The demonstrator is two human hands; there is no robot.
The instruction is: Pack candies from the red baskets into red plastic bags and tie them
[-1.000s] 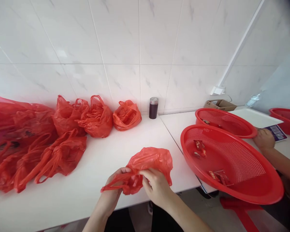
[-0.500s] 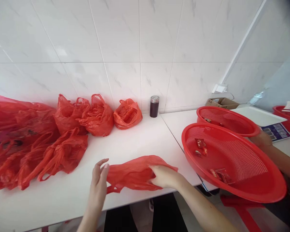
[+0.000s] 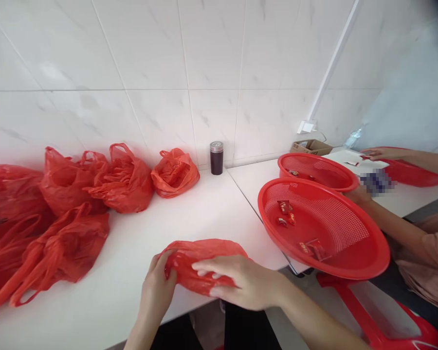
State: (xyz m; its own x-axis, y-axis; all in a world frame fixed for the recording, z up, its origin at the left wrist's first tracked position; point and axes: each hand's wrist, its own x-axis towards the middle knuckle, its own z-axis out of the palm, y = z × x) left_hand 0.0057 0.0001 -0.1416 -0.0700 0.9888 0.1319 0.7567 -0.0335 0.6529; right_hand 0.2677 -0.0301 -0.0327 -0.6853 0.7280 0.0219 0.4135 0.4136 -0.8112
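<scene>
A thin red plastic bag [image 3: 208,247] lies near the front edge of the white table, its mouth turned towards me. My left hand [image 3: 156,287] is closed on the bag's left rim, thumb and fingers pinching the film. Over the bag's right part, my right hand [image 3: 246,282] is open, fingers stretched out and apart, touching or just above the plastic. To the right of it stands a large red perforated basket [image 3: 365,233], tilted towards me, with several small red wrapped packets [image 3: 316,249] inside.
Several filled red bags [image 3: 131,182] stand along the wall at left. A dark tumbler [image 3: 216,160] is behind. A second red basket [image 3: 314,160], a cardboard box [image 3: 310,147] and a red stool [image 3: 365,311] are at right. Another person's hand [image 3: 359,194] is beside the baskets; another hand [image 3: 379,153] reaches farther back.
My left hand has closed on the bag's rim. My right hand has come out of the bag's right end and spread over it. The view has turned rightward; another person's arm appears.
</scene>
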